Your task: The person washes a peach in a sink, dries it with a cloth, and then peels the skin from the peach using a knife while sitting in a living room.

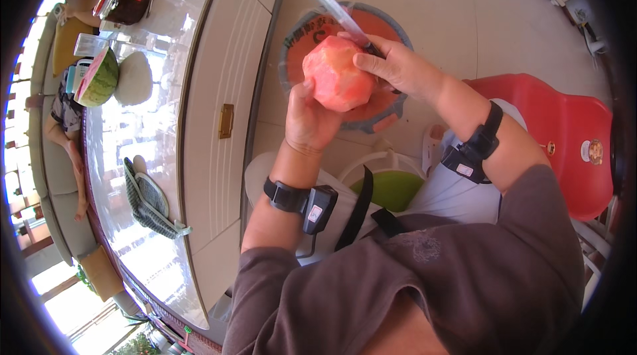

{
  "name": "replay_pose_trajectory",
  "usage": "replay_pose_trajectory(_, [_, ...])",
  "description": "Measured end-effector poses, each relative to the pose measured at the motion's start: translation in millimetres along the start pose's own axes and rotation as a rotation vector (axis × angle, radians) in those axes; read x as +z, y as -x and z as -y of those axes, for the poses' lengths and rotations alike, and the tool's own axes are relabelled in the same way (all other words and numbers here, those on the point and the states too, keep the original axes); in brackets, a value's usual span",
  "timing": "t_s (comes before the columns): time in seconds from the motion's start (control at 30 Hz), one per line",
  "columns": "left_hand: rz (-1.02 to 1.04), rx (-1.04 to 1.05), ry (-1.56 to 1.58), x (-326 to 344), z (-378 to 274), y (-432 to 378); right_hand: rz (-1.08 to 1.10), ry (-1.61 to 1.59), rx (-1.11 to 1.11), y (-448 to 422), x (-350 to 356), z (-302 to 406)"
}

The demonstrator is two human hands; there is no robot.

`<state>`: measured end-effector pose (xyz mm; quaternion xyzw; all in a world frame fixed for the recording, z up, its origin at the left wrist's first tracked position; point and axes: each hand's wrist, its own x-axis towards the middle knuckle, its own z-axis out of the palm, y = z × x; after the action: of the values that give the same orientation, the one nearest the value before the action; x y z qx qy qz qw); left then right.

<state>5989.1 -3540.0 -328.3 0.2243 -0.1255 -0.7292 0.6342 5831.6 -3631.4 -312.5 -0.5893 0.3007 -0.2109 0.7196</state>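
My left hand [311, 118] cups a peeled pink-red fruit [336, 74] from below, with the thumb on its side. The surface is wet and cut into flat facets. My right hand [398, 66] grips a kitchen knife [336, 9] by its dark handle, and its thumb rests against the fruit. The blade points up and away to the left, lying off the fruit. Below both hands stands a round grey-rimmed bin [405, 39], lined with an orange-red plastic bag bearing dark writing. A pink scrap [385, 123] lies at its near edge.
A glossy table [159, 131] on the left carries a cut watermelon [102, 81], a red-lidded jar [124, 4] and a folded checked cloth [149, 200]. A green rounded object [390, 188] sits between my legs. A red chair [542, 121] stands right; another person [72, 101] is on the sofa.
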Motion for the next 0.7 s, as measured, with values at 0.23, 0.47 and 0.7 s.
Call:
replay_pose_trajectory(0.23, [0.139,0.004,-0.056,-0.3,-0.4,1.5,-0.008,-0.274,0.097,3.9,2.8,10.3])
replay_pose_trajectory(0.47, [0.12,-0.066,0.029,5.9,-4.6,1.0,0.038,-0.391,0.087,-1.4,-7.3,-1.6])
replay_pose_trajectory(0.7, [0.134,-0.047,0.016,3.7,-2.4,2.5,-0.053,-0.411,0.089,-1.2,5.8,1.4])
